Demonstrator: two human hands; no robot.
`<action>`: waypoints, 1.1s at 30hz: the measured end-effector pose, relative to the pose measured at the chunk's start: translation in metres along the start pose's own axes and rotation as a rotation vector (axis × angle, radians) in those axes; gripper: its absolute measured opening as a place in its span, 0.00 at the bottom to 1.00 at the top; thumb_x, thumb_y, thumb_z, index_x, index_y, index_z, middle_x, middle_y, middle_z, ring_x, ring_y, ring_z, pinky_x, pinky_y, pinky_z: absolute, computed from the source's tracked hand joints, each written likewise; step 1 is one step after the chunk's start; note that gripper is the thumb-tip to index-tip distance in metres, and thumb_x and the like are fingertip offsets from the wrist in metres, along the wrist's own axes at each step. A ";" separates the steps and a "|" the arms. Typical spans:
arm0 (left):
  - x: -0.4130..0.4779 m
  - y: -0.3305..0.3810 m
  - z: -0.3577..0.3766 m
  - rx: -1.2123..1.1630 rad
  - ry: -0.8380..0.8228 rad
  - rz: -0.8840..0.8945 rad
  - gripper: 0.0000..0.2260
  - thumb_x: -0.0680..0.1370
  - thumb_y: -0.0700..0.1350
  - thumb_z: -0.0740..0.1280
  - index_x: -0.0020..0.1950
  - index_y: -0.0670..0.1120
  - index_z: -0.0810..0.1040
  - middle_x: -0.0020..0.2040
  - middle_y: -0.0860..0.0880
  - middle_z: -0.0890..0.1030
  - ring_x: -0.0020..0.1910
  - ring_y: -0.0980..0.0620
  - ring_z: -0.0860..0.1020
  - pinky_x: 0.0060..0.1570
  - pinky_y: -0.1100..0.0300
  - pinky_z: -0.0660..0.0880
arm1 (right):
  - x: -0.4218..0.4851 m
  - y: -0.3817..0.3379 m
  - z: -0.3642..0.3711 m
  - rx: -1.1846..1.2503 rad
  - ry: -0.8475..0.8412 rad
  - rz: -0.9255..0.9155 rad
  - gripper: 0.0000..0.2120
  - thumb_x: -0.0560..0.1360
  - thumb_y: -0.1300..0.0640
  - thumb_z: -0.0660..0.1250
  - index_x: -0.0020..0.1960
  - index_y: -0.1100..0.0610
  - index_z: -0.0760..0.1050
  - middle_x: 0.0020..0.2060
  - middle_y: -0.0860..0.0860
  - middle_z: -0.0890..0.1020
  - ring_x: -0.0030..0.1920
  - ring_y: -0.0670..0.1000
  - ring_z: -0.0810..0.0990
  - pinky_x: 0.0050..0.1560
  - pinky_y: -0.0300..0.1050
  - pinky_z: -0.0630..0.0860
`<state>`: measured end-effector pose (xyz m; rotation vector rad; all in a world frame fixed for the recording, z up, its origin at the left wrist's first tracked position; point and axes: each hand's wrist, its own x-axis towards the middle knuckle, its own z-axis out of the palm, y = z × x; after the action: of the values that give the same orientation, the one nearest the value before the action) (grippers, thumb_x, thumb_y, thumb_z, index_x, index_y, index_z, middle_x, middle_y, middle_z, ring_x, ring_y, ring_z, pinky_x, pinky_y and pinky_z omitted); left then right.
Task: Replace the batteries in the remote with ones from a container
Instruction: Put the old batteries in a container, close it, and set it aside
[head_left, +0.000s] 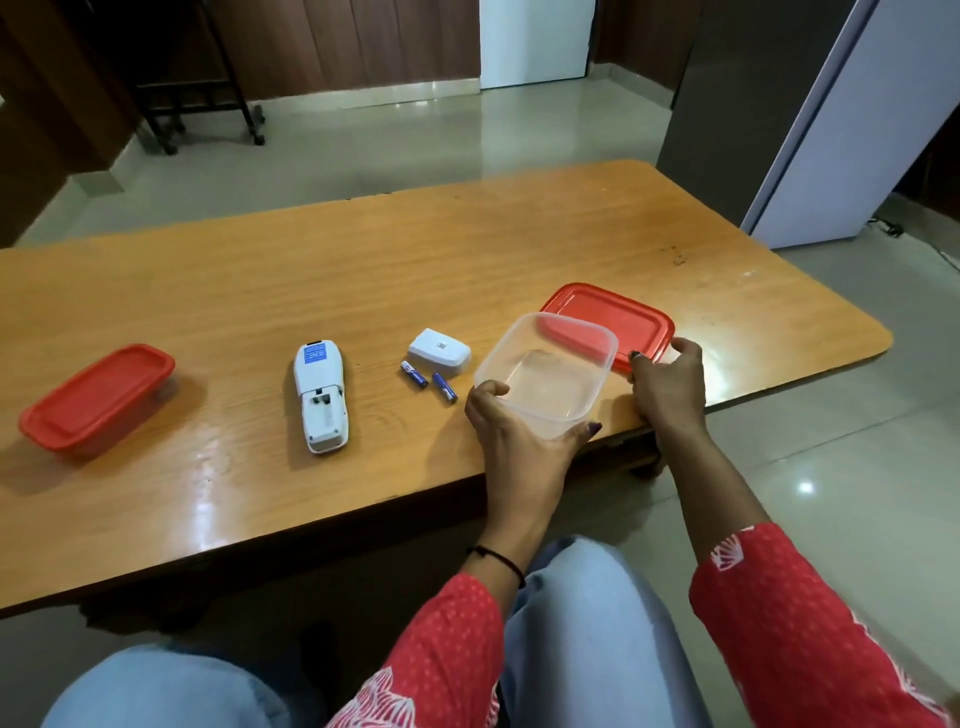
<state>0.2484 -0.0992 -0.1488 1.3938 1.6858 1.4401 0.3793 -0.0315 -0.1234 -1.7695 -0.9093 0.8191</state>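
A white remote (320, 396) lies face down on the wooden table (363, 270), its battery bay uncovered and holding no batteries. Its white cover (439, 351) lies to the right, with two blue batteries (414, 374) (445, 387) beside it. My left hand (511, 431) grips the near rim of a clear container (545, 379) that looks to hold nothing and is tilted up. My right hand (667, 387) rests on the near edge of that container's red lid (610, 322), which lies flat behind it.
A second container with a red lid on it (96, 397) stands at the table's left. The table's near edge runs just below my hands, with my knees under it. A wheeled stand (202, 104) and a white door (857, 130) are beyond the table.
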 end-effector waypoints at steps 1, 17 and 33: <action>-0.001 -0.001 -0.002 -0.002 -0.014 -0.009 0.36 0.60 0.48 0.80 0.56 0.47 0.60 0.60 0.50 0.64 0.61 0.55 0.66 0.60 0.69 0.64 | -0.010 -0.004 0.000 -0.014 0.029 -0.079 0.21 0.77 0.58 0.61 0.69 0.56 0.62 0.40 0.51 0.78 0.38 0.50 0.76 0.30 0.40 0.67; 0.050 -0.033 -0.130 0.479 0.014 0.047 0.24 0.74 0.39 0.68 0.69 0.40 0.67 0.71 0.43 0.69 0.76 0.45 0.53 0.75 0.53 0.50 | -0.111 -0.051 0.112 -0.883 -0.204 -0.928 0.08 0.72 0.62 0.62 0.48 0.58 0.78 0.43 0.56 0.84 0.58 0.59 0.71 0.60 0.54 0.57; 0.109 -0.045 -0.112 0.904 -0.267 0.146 0.15 0.73 0.54 0.68 0.56 0.49 0.78 0.61 0.49 0.79 0.74 0.47 0.61 0.74 0.49 0.46 | -0.076 -0.050 0.078 -0.381 -0.037 -0.613 0.04 0.71 0.52 0.67 0.42 0.49 0.81 0.40 0.44 0.84 0.53 0.51 0.76 0.52 0.47 0.57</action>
<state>0.0981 -0.0392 -0.1319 2.0756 2.1779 0.4681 0.2651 -0.0488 -0.0922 -1.6367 -1.6063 0.2905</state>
